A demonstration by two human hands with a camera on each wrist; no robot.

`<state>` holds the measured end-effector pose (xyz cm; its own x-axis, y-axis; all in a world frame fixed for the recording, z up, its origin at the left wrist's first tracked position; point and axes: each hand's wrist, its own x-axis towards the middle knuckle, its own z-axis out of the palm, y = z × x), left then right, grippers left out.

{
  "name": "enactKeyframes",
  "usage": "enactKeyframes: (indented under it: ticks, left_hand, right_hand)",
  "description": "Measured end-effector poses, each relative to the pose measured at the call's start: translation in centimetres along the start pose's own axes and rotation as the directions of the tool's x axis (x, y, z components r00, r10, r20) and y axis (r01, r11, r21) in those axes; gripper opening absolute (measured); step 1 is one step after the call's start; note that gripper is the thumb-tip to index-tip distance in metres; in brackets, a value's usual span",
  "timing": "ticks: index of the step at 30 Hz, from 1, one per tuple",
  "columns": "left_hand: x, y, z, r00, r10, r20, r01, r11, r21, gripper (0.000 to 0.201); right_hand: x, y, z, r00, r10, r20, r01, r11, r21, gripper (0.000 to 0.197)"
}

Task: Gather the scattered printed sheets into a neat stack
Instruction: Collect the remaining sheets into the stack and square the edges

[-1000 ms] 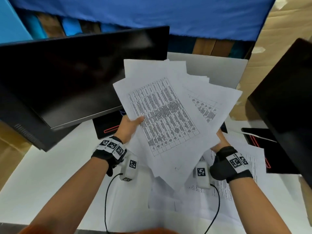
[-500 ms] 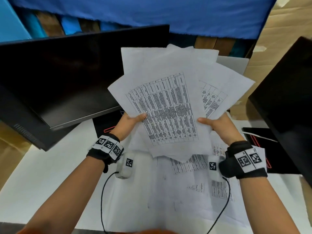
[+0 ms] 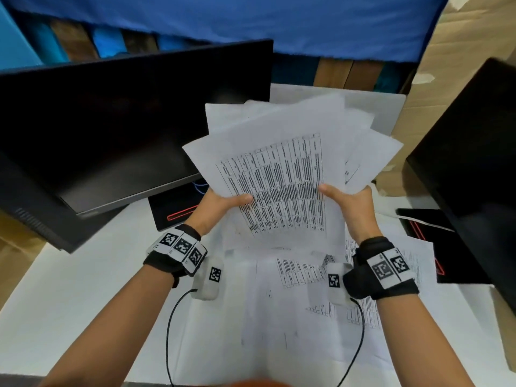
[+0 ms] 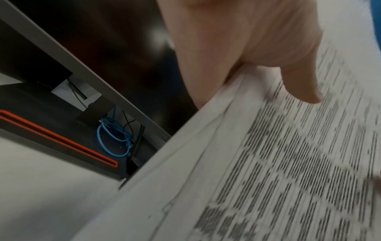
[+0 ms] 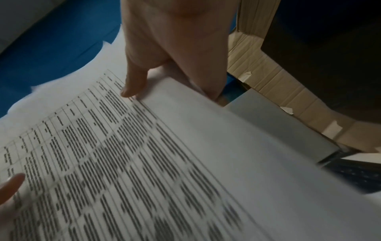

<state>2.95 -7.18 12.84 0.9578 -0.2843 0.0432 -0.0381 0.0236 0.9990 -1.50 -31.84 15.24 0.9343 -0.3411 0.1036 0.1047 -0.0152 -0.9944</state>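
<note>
I hold a fanned bundle of printed sheets (image 3: 282, 169) upright above the white table (image 3: 69, 297). The top sheet carries a dense printed table. My left hand (image 3: 223, 203) pinches the bundle's left edge, thumb on the front. My right hand (image 3: 346, 201) pinches its right edge the same way. The left wrist view shows my thumb (image 4: 299, 84) pressed on the sheets (image 4: 268, 171). In the right wrist view my thumb (image 5: 134, 81) lies on the top sheet (image 5: 144, 163). Several more printed sheets (image 3: 301, 311) lie spread on the table below the bundle.
A dark monitor (image 3: 117, 129) stands tilted at the left, its stand base (image 3: 173, 210) with a red line under it. Another dark monitor (image 3: 474, 169) rises at the right. Blue cloth (image 3: 251, 20) hangs behind. Cardboard (image 3: 446, 79) lines the right side.
My right hand came up from beneath the bundle and took its right edge. The fanned sheets have swung closer together and stand more upright.
</note>
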Motion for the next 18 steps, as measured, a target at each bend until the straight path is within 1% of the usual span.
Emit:
enactKeyframes:
  ticks: [2, 5, 8, 10, 11, 13, 15, 18]
  left_hand:
    - [0.0, 0.0, 0.2, 1.000, 0.010, -0.003, -0.010, 1.000, -0.009, 0.042]
    - [0.0, 0.2, 0.9, 0.999, 0.030, -0.016, -0.030, 0.999, -0.014, 0.038]
    - [0.2, 1.0, 0.8, 0.997, 0.068, -0.031, -0.069, 0.997, -0.016, 0.038]
    - [0.3, 1.4, 0.3, 0.997, 0.081, -0.006, -0.081, 0.997, -0.008, 0.037]
    - [0.2, 1.5, 0.0, 0.996, 0.084, 0.018, -0.084, 0.996, -0.013, 0.039]
    - [0.1, 1.2, -0.3, 0.995, 0.089, 0.055, -0.087, 0.995, -0.041, 0.049]
    - [0.0, 1.0, -0.4, 0.995, 0.078, 0.062, -0.073, 0.994, -0.081, 0.059]
    - [0.0, 1.1, -0.2, 0.992, 0.073, 0.103, -0.064, 0.995, -0.081, 0.064]
  right_hand:
    - [0.1, 0.4, 0.2, 1.000, 0.026, -0.006, -0.026, 1.000, 0.011, 0.029]
    - [0.0, 0.6, 0.5, 0.999, 0.036, 0.005, -0.037, 0.999, 0.009, 0.030]
    - [0.3, 0.0, 0.4, 1.000, 0.006, 0.014, -0.006, 1.000, 0.008, 0.026]
    - [0.5, -0.3, 0.2, 0.999, -0.011, 0.037, 0.010, 1.000, 0.012, 0.028]
    - [0.6, -0.2, 0.0, 0.999, -0.012, 0.050, 0.011, 1.000, 0.008, 0.029]
    - [0.5, 0.2, -0.3, 0.998, -0.003, 0.067, 0.003, 1.000, 0.013, 0.029]
    - [0.2, 0.6, -0.3, 0.996, 0.007, 0.085, -0.008, 1.000, 0.010, 0.026]
    - [0.2, 0.4, 0.0, 0.994, 0.014, 0.108, -0.015, 1.000, 0.012, 0.022]
